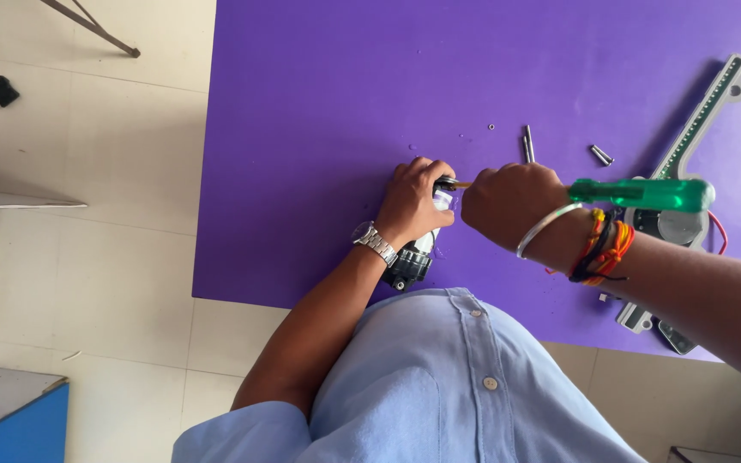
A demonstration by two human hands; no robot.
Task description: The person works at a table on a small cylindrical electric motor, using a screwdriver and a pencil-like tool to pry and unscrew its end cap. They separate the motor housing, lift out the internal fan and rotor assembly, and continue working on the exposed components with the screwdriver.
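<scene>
1. In the head view, the person leans over a purple table (319,103), both hands meeting near its near edge.
2. The left hand (413,201), a metal watch on its wrist, is wrapped firmly around a small black-and-silver motor unit (413,257) that rests on the table just in front of the blue shirt (439,386). The fingers curl fully over the top of it, I'd judge to pin it so it cannot turn.
3. The right hand (512,206) is closed in a fist around the shaft of a green-handled screwdriver (645,195). The handle sticks out past the wrist with its bangle and coloured threads, and the tip points into the top of the motor unit right beside the left fingers. Gripping so close to the tip likely gives finer control.
4. Whether the tip actually sits in a screw I cannot tell; the hands hide it.
5. Behind the hands, a few loose metal pins (528,144) and a tiny washer lie apart on the table, seemingly set out of the way.
6. To the right, a long grey mechanism with a toothed rail (703,111) lies diagonally, partly under the right forearm, with a red wire beside it.
7. Pale floor tiles (87,257) surround the table, and a blue cabinet (10,420) sits in the corner.
</scene>
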